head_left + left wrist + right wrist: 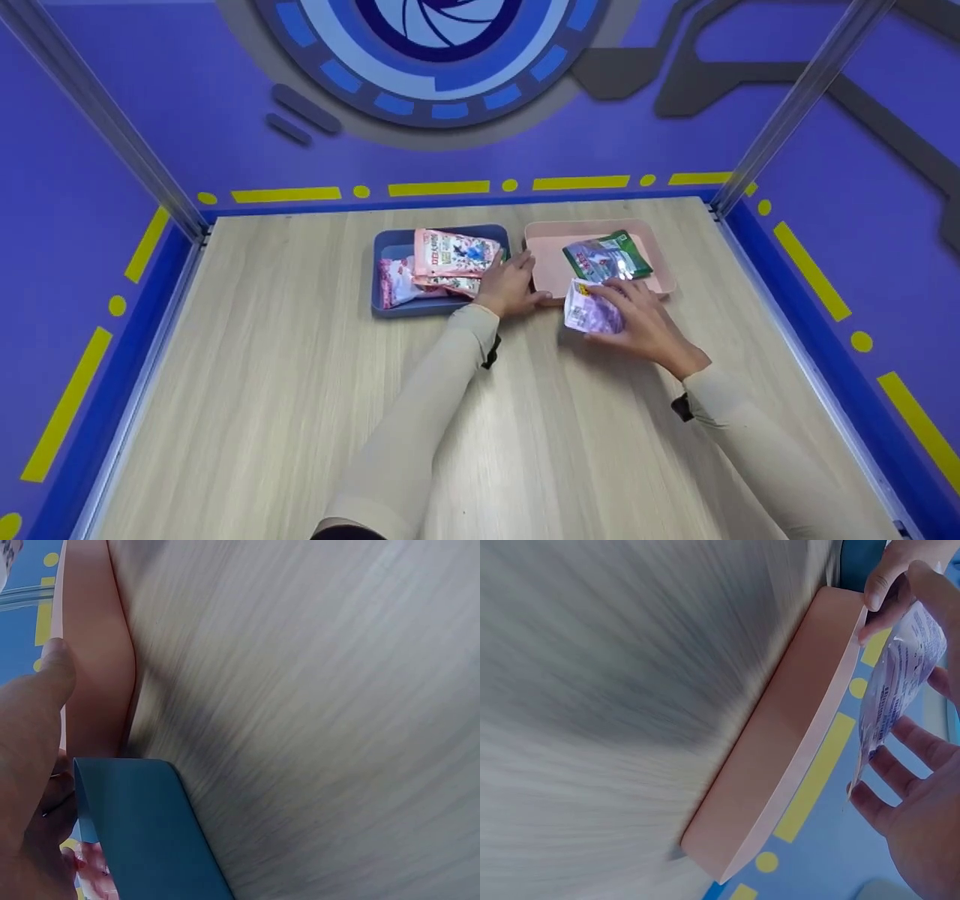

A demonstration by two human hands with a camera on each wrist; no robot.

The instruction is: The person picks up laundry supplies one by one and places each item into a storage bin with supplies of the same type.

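Observation:
My left hand point(508, 285) lies over the right rim of a blue tray point(381, 289), its fingertips and thumb reaching the left edge of a pink tray point(546, 259). In the left wrist view its thumb point(56, 675) extends over the pink tray's side. My right hand point(641, 319) holds a small purple-and-white snack packet point(589, 311) between thumb and fingers, tilted above the pink tray's front rim. A green-and-purple packet point(607, 259) lies inside the pink tray. Several packets fill the blue tray, among them a pink-and-white one point(454, 253) on top.
Both trays stand side by side on a light wooden table point(285, 390), close to the blue back wall point(450, 161). Blue side walls with yellow markings flank the table.

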